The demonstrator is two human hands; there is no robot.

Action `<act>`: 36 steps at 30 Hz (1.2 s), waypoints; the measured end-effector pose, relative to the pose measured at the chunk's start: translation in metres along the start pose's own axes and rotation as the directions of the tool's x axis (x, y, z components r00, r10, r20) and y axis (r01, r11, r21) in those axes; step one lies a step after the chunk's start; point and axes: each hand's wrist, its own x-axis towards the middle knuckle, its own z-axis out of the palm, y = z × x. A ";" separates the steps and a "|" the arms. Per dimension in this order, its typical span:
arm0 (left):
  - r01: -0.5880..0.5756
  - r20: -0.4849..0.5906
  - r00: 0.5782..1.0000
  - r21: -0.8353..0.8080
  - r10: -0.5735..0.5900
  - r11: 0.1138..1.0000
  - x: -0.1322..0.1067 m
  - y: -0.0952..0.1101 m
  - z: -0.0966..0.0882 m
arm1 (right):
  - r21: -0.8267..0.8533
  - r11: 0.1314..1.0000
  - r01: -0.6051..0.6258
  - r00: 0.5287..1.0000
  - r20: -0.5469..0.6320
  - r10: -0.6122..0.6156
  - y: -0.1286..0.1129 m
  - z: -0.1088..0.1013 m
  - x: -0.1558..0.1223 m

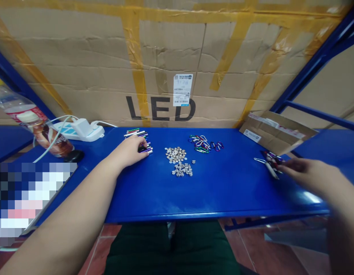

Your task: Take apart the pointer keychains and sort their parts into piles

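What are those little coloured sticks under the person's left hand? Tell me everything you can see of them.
They are short, slim tubes with a metallic sheen, in green, red, purple, silver and dark tones. They lie flat in a loose heap at the back left of the blue table, right of a white power strip. The left hand rests on the heap, its fingers covering several; whether it grips one cannot be told.
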 end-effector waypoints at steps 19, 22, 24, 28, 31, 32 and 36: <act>-0.282 -0.126 0.958 -0.569 0.257 0.773 -0.010 0.073 0.010 | 0.963 0.264 0.049 0.772 0.131 -0.622 -0.160 0.019 -0.043; -0.144 -0.015 0.976 -0.792 0.216 0.594 -0.009 0.077 0.016 | 0.944 0.264 0.198 0.622 0.087 -0.778 -0.210 0.024 -0.049; -0.090 0.005 0.982 -0.865 0.189 0.494 -0.005 0.075 0.020 | 0.898 0.287 0.332 0.559 0.058 -0.827 -0.236 0.028 -0.049; -0.043 -0.035 0.999 -0.907 0.027 0.419 0.004 0.067 0.027 | 0.799 0.315 0.512 0.511 0.012 -0.860 -0.266 0.037 -0.042; -0.043 -0.055 0.998 -0.883 -0.012 0.467 0.007 0.063 0.030 | 0.824 0.309 0.475 0.577 -0.028 -0.816 -0.270 0.047 -0.034; -0.050 -0.057 0.998 -0.874 0.000 0.483 0.006 0.063 0.031 | 0.851 0.302 0.429 0.611 -0.027 -0.791 -0.269 0.051 -0.032; -0.107 -0.064 0.993 -0.838 0.099 0.536 0.002 0.065 0.031 | 0.950 0.237 0.201 0.602 0.071 -0.796 -0.261 0.062 -0.026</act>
